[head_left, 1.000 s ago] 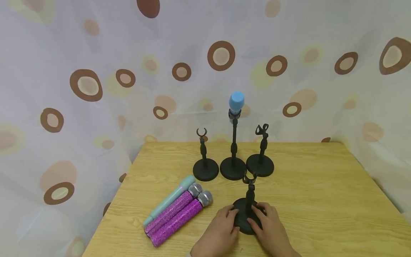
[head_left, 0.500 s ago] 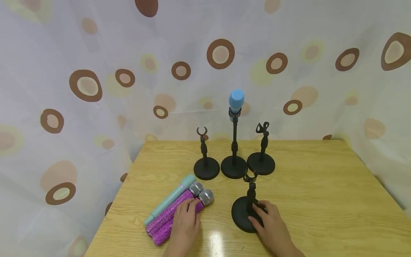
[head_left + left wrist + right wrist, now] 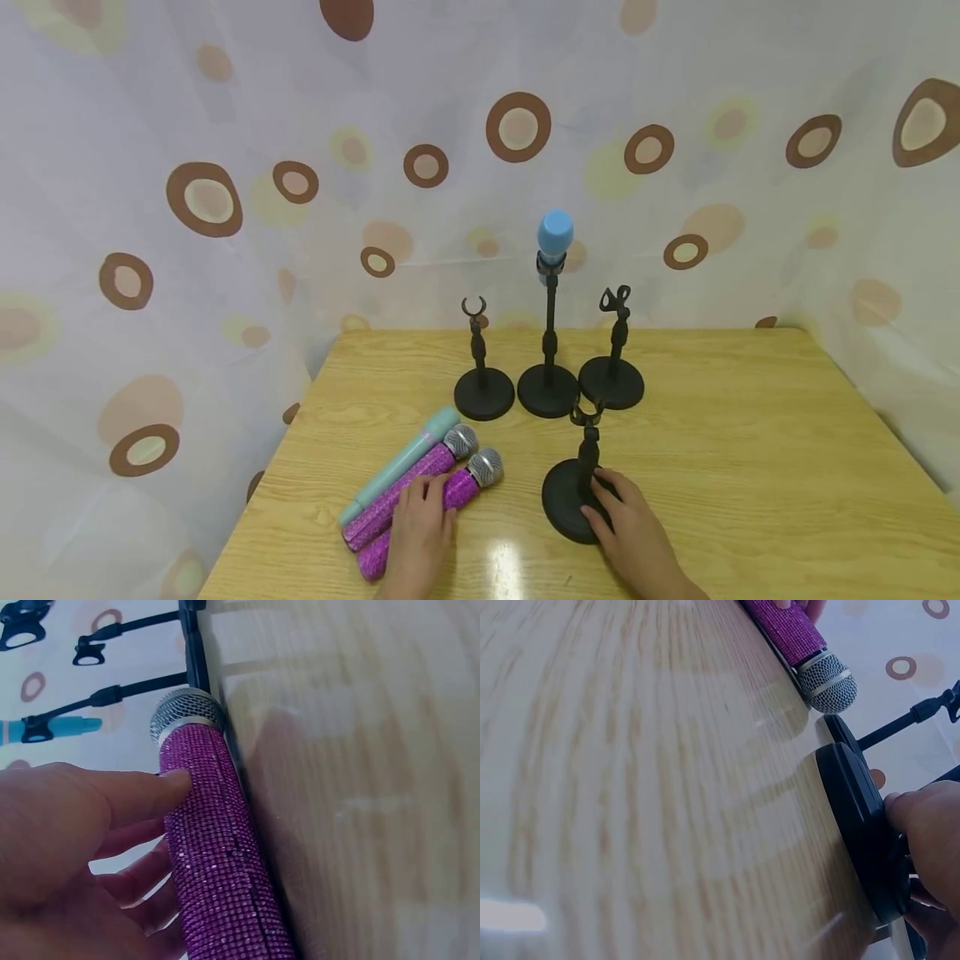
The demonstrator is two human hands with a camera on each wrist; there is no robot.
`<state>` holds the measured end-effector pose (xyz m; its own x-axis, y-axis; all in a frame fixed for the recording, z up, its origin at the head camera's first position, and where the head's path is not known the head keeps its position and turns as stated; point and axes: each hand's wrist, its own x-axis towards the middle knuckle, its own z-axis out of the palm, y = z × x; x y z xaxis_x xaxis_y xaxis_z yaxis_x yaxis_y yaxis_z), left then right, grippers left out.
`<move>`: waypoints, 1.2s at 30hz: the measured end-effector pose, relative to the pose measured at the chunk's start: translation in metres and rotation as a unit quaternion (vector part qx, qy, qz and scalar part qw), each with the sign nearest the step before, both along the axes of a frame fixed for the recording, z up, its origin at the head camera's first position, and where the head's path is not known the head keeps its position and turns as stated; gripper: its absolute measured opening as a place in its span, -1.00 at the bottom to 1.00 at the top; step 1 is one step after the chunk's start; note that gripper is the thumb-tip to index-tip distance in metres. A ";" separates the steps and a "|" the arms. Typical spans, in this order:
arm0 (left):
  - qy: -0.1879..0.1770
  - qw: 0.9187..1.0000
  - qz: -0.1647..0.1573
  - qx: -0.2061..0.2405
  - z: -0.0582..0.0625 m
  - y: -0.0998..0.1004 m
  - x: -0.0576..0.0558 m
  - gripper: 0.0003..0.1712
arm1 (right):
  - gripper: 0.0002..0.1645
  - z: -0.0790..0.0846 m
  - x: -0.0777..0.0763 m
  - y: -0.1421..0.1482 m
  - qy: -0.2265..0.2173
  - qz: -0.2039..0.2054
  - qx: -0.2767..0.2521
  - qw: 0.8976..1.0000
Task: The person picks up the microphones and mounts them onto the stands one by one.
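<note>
My left hand (image 3: 420, 533) grips a glittery purple microphone (image 3: 461, 489) with a silver mesh head, lying slanted on the table. In the left wrist view the thumb lies on the near side of its studded barrel (image 3: 214, 840), with the fingers on the far side. My right hand (image 3: 637, 533) holds the round black base of a microphone stand (image 3: 562, 500), thumb and fingers close by the pole. The stand is upright, and its clip holds nothing. Beside the left hand lie a second purple microphone (image 3: 408, 492) and a mint-green microphone (image 3: 397, 471).
Behind stand three more black stands: the left stand (image 3: 483, 393) and right stand (image 3: 611, 383) have bare clips, while the taller middle stand (image 3: 549, 392) carries a blue microphone (image 3: 555, 236). A spotted curtain (image 3: 420, 100) hangs behind the wooden table (image 3: 750, 467).
My left hand has left the stand's base, moved left to the nearer purple microphone and taken hold of it. That microphone has shifted slightly away from its neighbour. The right hand stays on the base.
</note>
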<state>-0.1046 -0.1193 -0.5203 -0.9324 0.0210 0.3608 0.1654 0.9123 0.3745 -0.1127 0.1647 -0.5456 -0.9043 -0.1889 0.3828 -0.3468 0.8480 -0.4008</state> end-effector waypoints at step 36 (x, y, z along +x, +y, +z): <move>-0.056 0.982 -0.114 0.142 0.042 0.024 -0.031 -0.45 | -0.51 -0.003 -0.001 0.002 0.000 -0.002 0.010 1.000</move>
